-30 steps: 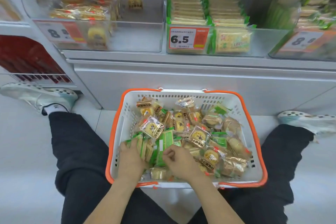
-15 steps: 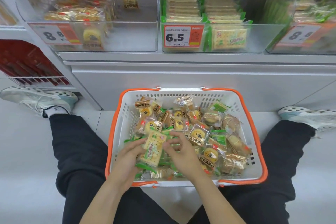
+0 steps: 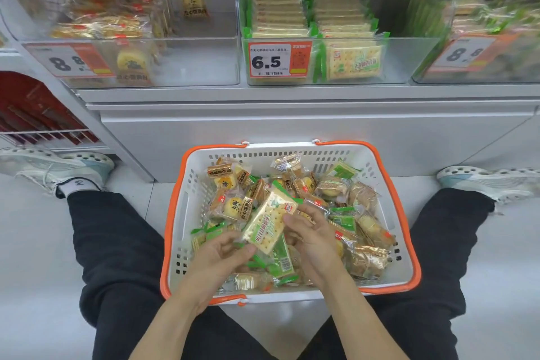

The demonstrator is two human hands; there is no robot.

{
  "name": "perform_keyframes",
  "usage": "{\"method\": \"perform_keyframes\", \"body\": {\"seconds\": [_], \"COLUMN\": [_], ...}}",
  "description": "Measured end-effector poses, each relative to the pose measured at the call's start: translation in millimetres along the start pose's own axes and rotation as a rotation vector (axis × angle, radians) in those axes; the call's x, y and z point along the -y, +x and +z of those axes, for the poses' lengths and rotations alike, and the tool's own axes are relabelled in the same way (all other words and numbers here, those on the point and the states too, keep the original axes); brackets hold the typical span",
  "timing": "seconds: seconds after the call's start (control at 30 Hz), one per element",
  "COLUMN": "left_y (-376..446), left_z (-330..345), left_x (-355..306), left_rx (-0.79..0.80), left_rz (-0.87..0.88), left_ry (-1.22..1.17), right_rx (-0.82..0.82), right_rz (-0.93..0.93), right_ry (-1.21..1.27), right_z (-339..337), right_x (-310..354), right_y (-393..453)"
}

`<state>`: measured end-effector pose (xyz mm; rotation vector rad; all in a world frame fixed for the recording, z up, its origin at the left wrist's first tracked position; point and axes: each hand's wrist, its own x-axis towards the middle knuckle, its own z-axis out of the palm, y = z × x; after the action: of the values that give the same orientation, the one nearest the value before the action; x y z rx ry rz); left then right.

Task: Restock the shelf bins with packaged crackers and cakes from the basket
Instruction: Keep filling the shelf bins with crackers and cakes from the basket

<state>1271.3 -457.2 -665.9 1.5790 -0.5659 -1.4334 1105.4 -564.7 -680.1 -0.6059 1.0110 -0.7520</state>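
Observation:
A white basket with an orange rim (image 3: 172, 231) sits on the floor between my legs, full of loose cracker and cake packets. Above its middle, a green-and-cream cracker packet (image 3: 270, 221) is tilted up, held from both sides. My left hand (image 3: 217, 256) pinches its lower end with thumb and fingers. My right hand (image 3: 311, 235) grips its right edge. On the shelf, the middle clear bin (image 3: 409, 58) holds two rows of the same crackers behind a 6.5 price tag. The left clear bin (image 3: 204, 67) holds yellow cake packets (image 3: 133, 63).
A third bin (image 3: 479, 61) with green packets stands at the right, blurred. The grey shelf base (image 3: 292, 126) rises just behind the basket. My black-trousered legs and white shoes (image 3: 55, 166) flank the basket on the pale floor. Red packages (image 3: 32, 114) fill a wire rack at far left.
Both hands were digging among the packets a second ago. They have since lifted one cracker packet out of the pile and raised it over the basket.

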Motion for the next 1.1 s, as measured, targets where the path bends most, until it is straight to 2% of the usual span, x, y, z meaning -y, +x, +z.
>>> {"method": "perform_keyframes", "body": {"seconds": [0.17, 0.3, 0.4, 0.53, 0.63, 0.8, 0.9, 1.0, 1.03, 1.1], "left_y": [2.0, 13.4, 15.9, 17.6, 18.0, 25.0, 30.5, 35.1, 36.8, 38.5], "left_z": [8.4, 12.5, 12.5, 18.7, 30.8, 52.2, 62.2, 73.9, 76.7, 81.7], "left_x": [-10.5, -23.8, -29.3, -33.5, -39.8, -54.6, -73.4, -108.9, -123.2, -156.1], "left_rx": [0.139, 0.018, 0.011, -0.041, -0.023, 0.081, 0.139, 0.185, 0.157, -0.029], "left_rz": [-0.048, 0.018, 0.03, 0.029, 0.043, 0.072, 0.098, 0.204, 0.277, 0.48], "left_ry": [0.092, 0.017, 0.002, -0.081, -0.053, 0.051, 0.155, 0.305, 0.415, 0.705], "right_rx": [0.027, 0.129, 0.181, 0.125, 0.106, 0.133, 0.139, 0.098, 0.07, 0.0], "right_rz": [-0.003, -0.075, -0.116, -0.225, -0.311, -0.357, -0.295, -0.316, -0.355, -0.445], "right_ry": [-0.111, -0.317, -0.404, -0.566, -0.663, -1.062, -1.047, -0.89, -0.839, -0.724], "right_z": [2.5, 1.0, -5.0, -21.3, -32.9, -46.9, -54.3, -54.8, -52.0, -45.8], "right_x": [5.6, 9.6, 24.4, 44.1, 51.6, 62.3, 72.5, 95.9, 108.0, 135.1], "right_y": [-2.6, -6.5, -10.4, -12.5, -15.8, -18.5, -19.0, -16.6, -16.5, -16.0]}}
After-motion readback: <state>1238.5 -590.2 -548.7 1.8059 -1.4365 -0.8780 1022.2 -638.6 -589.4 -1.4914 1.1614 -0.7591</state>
